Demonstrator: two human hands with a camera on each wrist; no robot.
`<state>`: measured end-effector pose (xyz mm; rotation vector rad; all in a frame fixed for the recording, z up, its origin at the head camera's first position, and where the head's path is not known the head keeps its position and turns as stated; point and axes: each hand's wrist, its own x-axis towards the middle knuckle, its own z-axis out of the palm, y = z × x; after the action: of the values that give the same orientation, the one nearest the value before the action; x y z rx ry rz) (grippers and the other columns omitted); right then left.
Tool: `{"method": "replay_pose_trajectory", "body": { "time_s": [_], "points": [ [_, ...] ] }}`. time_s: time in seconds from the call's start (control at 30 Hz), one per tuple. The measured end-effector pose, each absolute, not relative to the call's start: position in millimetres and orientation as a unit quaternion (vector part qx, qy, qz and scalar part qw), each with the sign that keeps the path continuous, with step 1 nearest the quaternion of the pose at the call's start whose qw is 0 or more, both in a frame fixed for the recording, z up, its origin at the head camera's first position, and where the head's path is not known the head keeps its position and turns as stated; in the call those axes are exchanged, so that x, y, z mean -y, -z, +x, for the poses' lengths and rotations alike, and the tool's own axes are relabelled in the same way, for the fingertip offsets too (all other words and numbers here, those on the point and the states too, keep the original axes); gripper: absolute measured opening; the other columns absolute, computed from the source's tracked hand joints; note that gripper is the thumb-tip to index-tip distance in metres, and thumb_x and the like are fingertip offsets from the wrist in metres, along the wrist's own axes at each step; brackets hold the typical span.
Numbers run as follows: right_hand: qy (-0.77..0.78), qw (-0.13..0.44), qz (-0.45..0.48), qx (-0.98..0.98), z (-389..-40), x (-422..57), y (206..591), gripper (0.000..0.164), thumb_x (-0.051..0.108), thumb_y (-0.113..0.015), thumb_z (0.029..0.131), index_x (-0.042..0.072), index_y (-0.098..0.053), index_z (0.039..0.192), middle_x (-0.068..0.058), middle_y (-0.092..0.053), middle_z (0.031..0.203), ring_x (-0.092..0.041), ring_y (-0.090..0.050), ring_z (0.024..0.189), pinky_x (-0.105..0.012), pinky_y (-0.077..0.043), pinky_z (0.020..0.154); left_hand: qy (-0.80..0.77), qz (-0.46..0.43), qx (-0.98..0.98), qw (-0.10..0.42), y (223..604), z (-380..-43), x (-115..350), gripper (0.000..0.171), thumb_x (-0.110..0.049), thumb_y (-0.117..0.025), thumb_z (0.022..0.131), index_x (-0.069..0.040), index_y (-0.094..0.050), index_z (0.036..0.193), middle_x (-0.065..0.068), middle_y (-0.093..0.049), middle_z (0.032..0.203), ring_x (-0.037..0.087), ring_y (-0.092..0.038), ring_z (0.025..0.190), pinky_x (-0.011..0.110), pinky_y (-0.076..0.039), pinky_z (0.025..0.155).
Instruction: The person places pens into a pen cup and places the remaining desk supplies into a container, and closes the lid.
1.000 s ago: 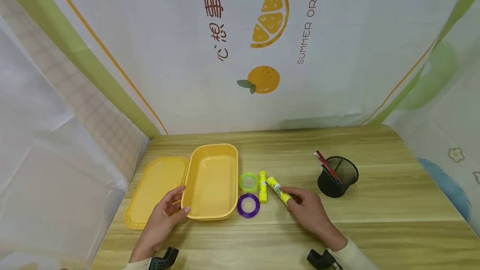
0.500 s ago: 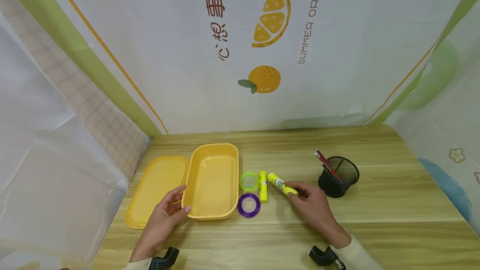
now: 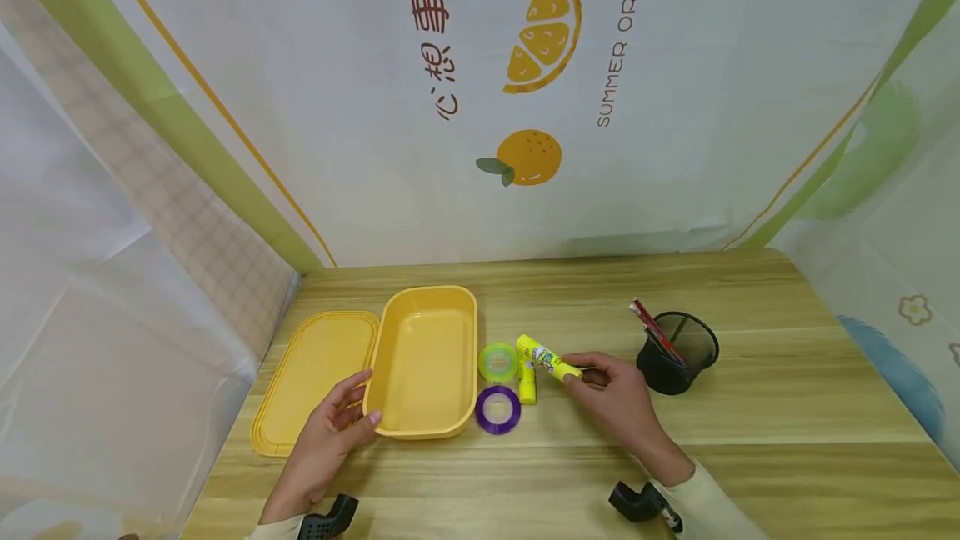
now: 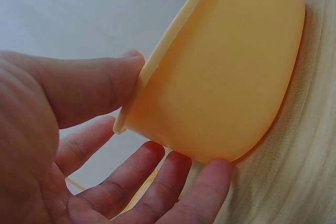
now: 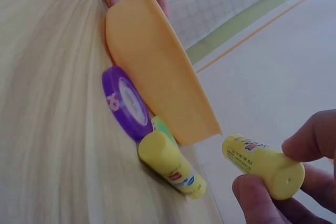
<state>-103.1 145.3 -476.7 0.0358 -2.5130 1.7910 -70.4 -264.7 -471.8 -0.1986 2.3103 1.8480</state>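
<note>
My right hand [image 3: 618,402] pinches a yellow glue stick [image 5: 262,166] by one end, raised above the table. In the head view its far end overlaps a second yellow glue stick [image 3: 527,386], which lies on the wood. My left hand [image 3: 333,432] grips the near left corner of a yellow plastic box [image 3: 423,357], thumb over the rim and fingers against the outer wall [image 4: 220,72]. Nothing lies inside the box. Right beside it are a green tape roll [image 3: 498,362] and a purple tape roll [image 3: 498,410], both flat on the table.
A yellow lid [image 3: 315,382] lies left of the box. To the right stands a black mesh pen holder [image 3: 667,373] with red pencils [image 3: 656,332] leaning in it. The wooden table [image 3: 787,373] backs onto a printed white curtain [image 3: 375,190].
My right hand lifts the glue stick off the table and carries it left, over the second one. The left hand keeps its grip on the box corner.
</note>
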Motion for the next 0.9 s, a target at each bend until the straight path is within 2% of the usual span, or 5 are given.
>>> {"method": "replay_pose_trajectory", "body": {
  "time_s": [0.23,0.53,0.9],
  "points": [
    [-0.596,0.037,0.032,0.802,-109,-131,466,0.024,0.007,-0.08,0.092,0.009,-0.08,0.117,-0.015,-0.076,0.122,-0.022,-0.075,0.1,-0.024,-0.062,0.085,-0.604,-0.061,-0.79,0.085,471,-71,266,0.069,-0.018,-0.075,0.1,-0.021,-0.043,0.161,0.017,-0.039,0.162,0.038,-0.043,0.146,0.008,-0.045,0.096],
    [-0.607,0.038,0.074,0.79,-117,-115,457,0.022,0.006,-0.077,0.094,0.007,-0.079,0.116,-0.014,-0.076,0.119,-0.02,-0.071,0.098,-0.024,-0.062,0.084,-0.606,-0.06,-0.789,0.087,468,-71,265,0.069,-0.018,-0.074,0.101,-0.02,-0.042,0.161,0.018,-0.038,0.162,0.04,-0.043,0.147,0.012,-0.048,0.097],
    [-0.626,0.01,0.114,0.772,-126,-97,452,0.021,0.009,-0.076,0.096,0.006,-0.077,0.117,-0.014,-0.076,0.117,-0.024,-0.075,0.103,-0.027,-0.064,0.084,-0.604,-0.063,-0.79,0.085,471,-70,266,0.069,-0.019,-0.075,0.1,-0.022,-0.043,0.161,0.017,-0.041,0.161,0.038,-0.044,0.146,0.014,-0.048,0.097]
  ]
}}
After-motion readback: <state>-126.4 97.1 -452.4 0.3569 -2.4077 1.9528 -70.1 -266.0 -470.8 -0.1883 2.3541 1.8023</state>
